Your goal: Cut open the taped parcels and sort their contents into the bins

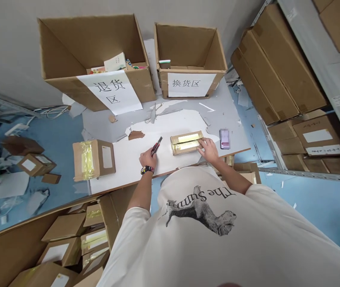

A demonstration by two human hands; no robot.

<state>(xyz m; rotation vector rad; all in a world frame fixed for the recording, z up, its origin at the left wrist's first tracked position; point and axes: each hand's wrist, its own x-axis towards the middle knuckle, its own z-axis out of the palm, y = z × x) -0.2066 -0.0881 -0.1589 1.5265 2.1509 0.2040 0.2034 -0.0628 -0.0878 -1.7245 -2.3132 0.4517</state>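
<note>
A taped cardboard parcel (186,142) lies on the white tabletop (125,159), long axis running 9 to 3 o'clock, its 3 o'clock end under the nearer, open right hand (208,150), while the left hand (148,158) grips a utility knife (157,146) at its 9 o'clock side.

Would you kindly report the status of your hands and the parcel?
Left hand holding utility knife. Right hand on taped cardboard parcel. Small blurred card beside parcel.

From here, the blurred rectangular item (224,138) on the table is unreadable. The left hand (148,158) covers most of the utility knife (157,146). The carton (92,40) hides most of the books (115,62), and the parcels (62,251) at lower left run out of frame.
</note>
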